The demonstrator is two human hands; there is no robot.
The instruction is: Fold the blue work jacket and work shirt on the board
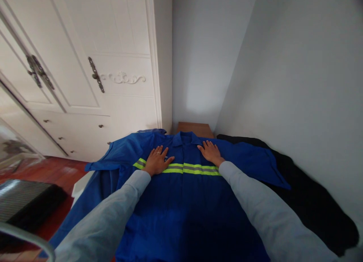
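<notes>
A blue work jacket (184, 209) with a yellow and grey reflective band across the chest lies spread out flat, collar away from me. My left hand (157, 160) rests palm down on the left chest, fingers spread, a ring on one finger. My right hand (210, 152) lies flat on the right chest near the collar, fingers apart. Neither hand holds anything. Both of my arms wear light grey sleeves.
A black cloth (312, 201) lies under the jacket along the right wall. A white wardrobe (85, 84) with dark handles stands at left. A small wooden stand (195, 129) is beyond the collar. A dark object (25, 205) sits on the red floor.
</notes>
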